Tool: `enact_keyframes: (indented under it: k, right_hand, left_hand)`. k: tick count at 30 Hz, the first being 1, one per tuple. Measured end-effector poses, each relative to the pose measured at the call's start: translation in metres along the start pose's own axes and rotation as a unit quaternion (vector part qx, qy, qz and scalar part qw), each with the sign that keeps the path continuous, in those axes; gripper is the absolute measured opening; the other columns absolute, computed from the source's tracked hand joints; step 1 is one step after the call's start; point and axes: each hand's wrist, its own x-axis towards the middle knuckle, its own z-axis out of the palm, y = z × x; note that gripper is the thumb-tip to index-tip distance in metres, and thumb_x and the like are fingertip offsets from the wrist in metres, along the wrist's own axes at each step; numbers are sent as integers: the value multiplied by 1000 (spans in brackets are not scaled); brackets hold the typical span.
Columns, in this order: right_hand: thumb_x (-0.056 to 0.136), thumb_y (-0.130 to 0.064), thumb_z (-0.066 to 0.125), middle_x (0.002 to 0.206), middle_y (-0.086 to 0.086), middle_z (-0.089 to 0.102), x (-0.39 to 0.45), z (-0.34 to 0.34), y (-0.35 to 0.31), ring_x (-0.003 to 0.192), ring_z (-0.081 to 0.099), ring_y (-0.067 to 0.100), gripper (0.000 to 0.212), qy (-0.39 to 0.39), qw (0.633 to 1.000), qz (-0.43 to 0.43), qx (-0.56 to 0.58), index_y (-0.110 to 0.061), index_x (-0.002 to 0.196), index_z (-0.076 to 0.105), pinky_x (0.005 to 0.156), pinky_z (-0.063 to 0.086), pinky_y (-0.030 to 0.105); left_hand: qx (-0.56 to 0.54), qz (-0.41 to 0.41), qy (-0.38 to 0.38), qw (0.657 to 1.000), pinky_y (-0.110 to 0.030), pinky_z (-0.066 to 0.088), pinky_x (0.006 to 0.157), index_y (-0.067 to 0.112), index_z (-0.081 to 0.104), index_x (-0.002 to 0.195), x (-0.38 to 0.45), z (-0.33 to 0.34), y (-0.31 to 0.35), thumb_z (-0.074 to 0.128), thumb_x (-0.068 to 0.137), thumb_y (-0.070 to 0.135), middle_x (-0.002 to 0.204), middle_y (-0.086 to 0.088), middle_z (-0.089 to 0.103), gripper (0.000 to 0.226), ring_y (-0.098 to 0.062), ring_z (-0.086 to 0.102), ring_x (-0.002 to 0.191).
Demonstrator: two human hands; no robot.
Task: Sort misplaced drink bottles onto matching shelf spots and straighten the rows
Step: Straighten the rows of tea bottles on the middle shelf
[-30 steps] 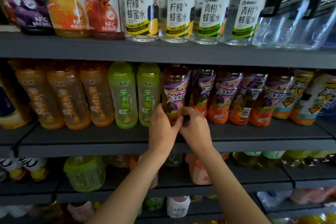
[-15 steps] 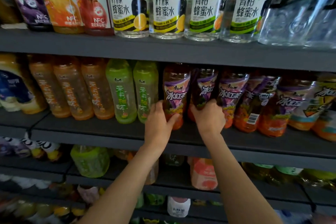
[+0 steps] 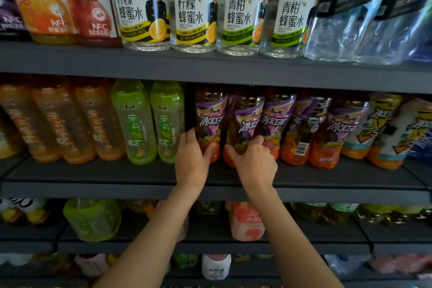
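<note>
Shelf edge: the middle shelf shows a bare dark strip in front of its bottles, running along the whole row; both wrists cross its front lip.
Headroom: the shelf above hangs low over the bottle tops, whose caps sit in its shadow.
Gap: a narrow dark slot lies between the right-hand green tea bottle and the first iced tea bottle; the fingers of the left hand reach into it.
Left hand: its fingers curl round the left side of the first iced tea bottle, low down, with the thumb on the bottle's front.
Right hand: it grips the lower part of the second iced tea bottle, thumb on the left side, fingers wrapped over the front and right.
Held bottles: both stand on the middle shelf, just right of centre, nearly touching each other; the second leans a little.
Look: clear brown upper body, purple and pink label with white characters, fruit pictures and an orange base.
Right neighbours: more iced tea bottles stand packed and tilted, one turned barcode outward, then yellow-labelled bottles further right.
Left neighbours: three orange tea bottles stand close together beside the two green ones.
Upper shelf: juice cartons, honey water bottles and soda bottles line its front edge.
</note>
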Motion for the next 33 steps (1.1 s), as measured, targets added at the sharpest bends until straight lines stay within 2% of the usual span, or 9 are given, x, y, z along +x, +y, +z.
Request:
enact_keyframes:
  k: [8, 13, 18, 20, 23, 25, 28, 31, 33]
  right_hand:
    - [86, -54, 56, 104, 9, 63, -12, 3, 8, 96, 63, 28, 54, -23, 999, -4, 35, -11, 114, 39, 70, 46, 32]
    - [83, -55, 60, 100, 7, 64, -8, 1, 7, 93, 64, 27, 53, -19, 1000, 2, 25, -11, 104, 40, 64, 42, 30]
    - [84, -54, 59, 99, 7, 64, -10, 1, 6, 91, 65, 26, 53, -17, 1000, -1, 21, -11, 106, 38, 62, 41, 28]
    - [84, -54, 59, 98, 7, 64, -11, -1, 5, 89, 66, 26, 53, -23, 1000, -7, 19, -11, 107, 38, 61, 42, 29]
    - [86, -54, 55, 96, 5, 64, -15, -5, 7, 86, 66, 24, 50, -22, 999, -24, 19, -11, 105, 38, 59, 42, 27]
    - [93, -45, 48, 97, 7, 64, -19, -8, 9, 86, 66, 26, 38, -19, 999, -41, 20, -11, 106, 38, 60, 42, 27]
    - [98, -27, 38, 101, 8, 64, -24, -11, 13, 90, 65, 28, 22, -22, 997, -80, 6, -10, 112, 38, 62, 39, 28]
    - [94, -31, 48, 96, 7, 65, -27, -13, 16, 86, 65, 28, 25, -41, 988, -137, 50, -12, 108, 41, 63, 43, 31]
    - [88, -39, 58, 91, 4, 65, -23, -16, 26, 82, 65, 25, 34, -90, 977, -167, 97, -13, 107, 47, 67, 50, 34]
  left_hand:
    - [8, 6, -10, 1000, -27, 39, 92, 10, 39, 137, 0, -1, -2, 61, 88, 32, 130, -7, 46, 58, -21, 48, 120]
    - [11, 3, -9, 1000, -28, 40, 92, 9, 39, 137, 0, 0, -2, 61, 89, 31, 130, -7, 46, 58, -22, 47, 120]
    - [12, 5, 0, 1000, -27, 41, 90, 6, 38, 137, -4, 2, -1, 60, 89, 30, 129, -9, 45, 58, -24, 48, 118]
    - [6, 6, 40, 999, -30, 41, 93, 6, 40, 135, -11, 3, 0, 63, 87, 27, 129, -12, 44, 57, -25, 47, 119]
    - [-10, 80, 124, 989, -37, 49, 89, 4, 49, 122, -29, 8, 8, 66, 83, 23, 120, -15, 48, 47, -26, 49, 112]
    - [-41, 106, 92, 989, -34, 49, 85, 5, 52, 118, -39, 11, 16, 68, 80, 28, 115, -11, 51, 47, -21, 50, 107]
    - [-79, 60, 37, 994, -26, 44, 87, 7, 50, 122, -36, 15, 25, 71, 76, 40, 116, -8, 51, 61, -19, 49, 112]
    - [-63, 27, 20, 997, -28, 44, 87, 7, 52, 120, -29, 12, 28, 73, 73, 43, 114, -7, 54, 63, -22, 52, 111]
    - [-62, 18, 8, 998, -26, 43, 83, 8, 54, 118, -26, 5, 28, 76, 72, 41, 113, -7, 57, 60, -21, 54, 107]
